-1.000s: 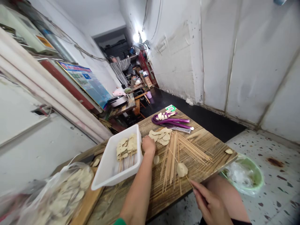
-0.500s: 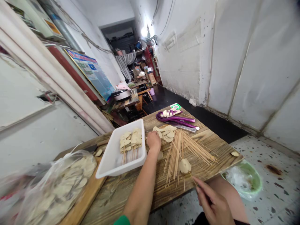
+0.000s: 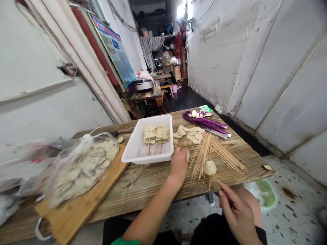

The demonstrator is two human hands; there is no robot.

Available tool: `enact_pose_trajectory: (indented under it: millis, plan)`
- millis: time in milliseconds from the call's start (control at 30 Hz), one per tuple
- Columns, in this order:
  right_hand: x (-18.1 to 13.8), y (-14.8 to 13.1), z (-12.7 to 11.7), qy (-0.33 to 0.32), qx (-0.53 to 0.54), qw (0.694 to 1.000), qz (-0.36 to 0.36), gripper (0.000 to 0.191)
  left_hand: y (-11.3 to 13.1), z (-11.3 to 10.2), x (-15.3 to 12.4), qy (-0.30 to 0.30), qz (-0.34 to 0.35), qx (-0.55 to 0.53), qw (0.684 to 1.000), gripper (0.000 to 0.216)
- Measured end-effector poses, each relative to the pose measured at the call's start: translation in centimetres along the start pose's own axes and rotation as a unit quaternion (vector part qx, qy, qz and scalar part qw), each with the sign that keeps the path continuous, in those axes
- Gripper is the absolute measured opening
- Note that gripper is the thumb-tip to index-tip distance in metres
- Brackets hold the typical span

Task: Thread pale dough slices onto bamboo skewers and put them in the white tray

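My right hand (image 3: 236, 212) pinches a thin bamboo skewer at the table's near edge; one pale vegetable slice (image 3: 209, 167) is threaded on its far end. My left hand (image 3: 178, 163) rests curled on the wooden table (image 3: 153, 183), over a loose slice beside the white tray (image 3: 138, 153). The tray holds several finished skewers (image 3: 156, 134) of slices. A fan of bare skewers (image 3: 214, 154) lies between my hands, with a pile of loose slices (image 3: 189, 133) just beyond it.
A plastic bag of slices (image 3: 81, 166) sits on a cutting board (image 3: 76, 211) at left. Purple eggplants (image 3: 204, 120) and a knife (image 3: 217, 133) lie at the table's far end. A green bowl (image 3: 265, 194) stands on the floor at right. A person sits far down the passage.
My left hand drew back from the slice pile toward me and now rests by the tray's near corner. The camera tilted and shifted, showing more of the table's left side.
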State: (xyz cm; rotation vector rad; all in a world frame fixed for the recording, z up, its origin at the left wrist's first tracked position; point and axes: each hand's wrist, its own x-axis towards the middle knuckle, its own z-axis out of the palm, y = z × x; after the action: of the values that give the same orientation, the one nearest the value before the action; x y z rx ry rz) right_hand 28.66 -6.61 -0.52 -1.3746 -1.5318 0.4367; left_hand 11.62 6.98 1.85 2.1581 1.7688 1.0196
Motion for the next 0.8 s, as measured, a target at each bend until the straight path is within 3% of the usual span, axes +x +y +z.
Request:
enact_pose_trajectory:
  millis: [133, 267, 367, 533, 600, 733, 800]
  plan:
    - [-0.3, 0.0, 0.4, -0.016, -0.008, 1.0, 0.005, 0.034, -1.9, -0.3, -3.9, 0.03, -0.026, -0.086, 0.996, 0.024]
    - [-0.3, 0.3, 0.8, -0.033, -0.01, 0.999, 0.012, 0.035, -5.0, -1.8, -5.7, 0.034, -0.072, -0.003, 0.997, 0.026]
    - [-0.3, 0.7, 1.2, -0.046, -0.008, 0.999, 0.016, 0.035, -6.3, -3.3, -6.2, 0.0, -0.093, 0.079, 0.993, 0.028]
    - [-0.3, 1.2, 1.7, -0.04, -0.003, 0.999, -0.029, 0.034, -5.7, -3.9, -6.5, -0.07, -0.046, 0.141, 0.986, 0.039]
    - [-0.3, 1.5, 1.7, -0.044, -0.003, 0.997, -0.059, 0.034, -5.4, -3.7, -6.5, -0.064, -0.024, 0.146, 0.987, 0.043]
    - [-0.3, 1.9, 1.5, -0.058, -0.007, 0.993, -0.098, 0.033, -5.5, -3.3, -6.1, -0.041, 0.036, 0.106, 0.993, 0.025]
    - [-0.4, 1.9, 1.4, -0.056, -0.005, 0.992, -0.109, 0.033, -5.7, -3.2, -5.8, -0.035, 0.051, 0.075, 0.995, 0.026]
